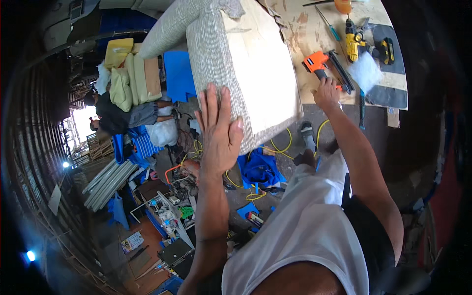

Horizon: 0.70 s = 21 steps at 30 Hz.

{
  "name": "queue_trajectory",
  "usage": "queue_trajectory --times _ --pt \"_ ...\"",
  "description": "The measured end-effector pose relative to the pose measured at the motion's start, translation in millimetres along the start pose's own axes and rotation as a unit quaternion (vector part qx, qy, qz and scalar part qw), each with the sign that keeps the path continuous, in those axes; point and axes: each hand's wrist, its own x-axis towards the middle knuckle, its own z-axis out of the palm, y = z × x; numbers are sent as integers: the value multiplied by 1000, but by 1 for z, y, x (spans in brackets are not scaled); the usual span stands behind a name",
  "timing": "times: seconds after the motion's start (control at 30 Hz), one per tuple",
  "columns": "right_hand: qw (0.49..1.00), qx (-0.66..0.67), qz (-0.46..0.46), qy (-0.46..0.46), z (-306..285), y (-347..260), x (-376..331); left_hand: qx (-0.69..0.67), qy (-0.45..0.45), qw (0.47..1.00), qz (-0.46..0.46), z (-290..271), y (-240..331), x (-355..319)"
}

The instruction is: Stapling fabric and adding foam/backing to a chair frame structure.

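My left hand (pixel 219 129) lies flat, fingers spread, against the grey striped fabric side of an upholstered piece (pixel 216 54) whose bare wooden panel (pixel 263 73) faces up on the workbench. My right hand (pixel 327 93) reaches to the bench and grips the handle of an orange staple gun (pixel 317 63) lying beside the panel. My white shirt fills the lower middle of the view.
On the workbench (pixel 305 29) lie a yellow cordless drill (pixel 356 44), a blue-handled screwdriver (pixel 330 27) and white stuffing (pixel 365 71). Yellow hose (pixel 280 147) and blue cloth (pixel 258 169) cover the floor. Another person (pixel 123 115) sits at left near stacked cushions (pixel 135 76).
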Motion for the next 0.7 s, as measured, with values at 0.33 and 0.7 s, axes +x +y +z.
queue_trajectory --times 0.33,0.7 --pt "991 -26 133 -16 20 20 46 -45 82 996 0 5 6 -1" --pt "953 283 -13 -112 -117 16 5 -27 56 998 20 6 -8 7"
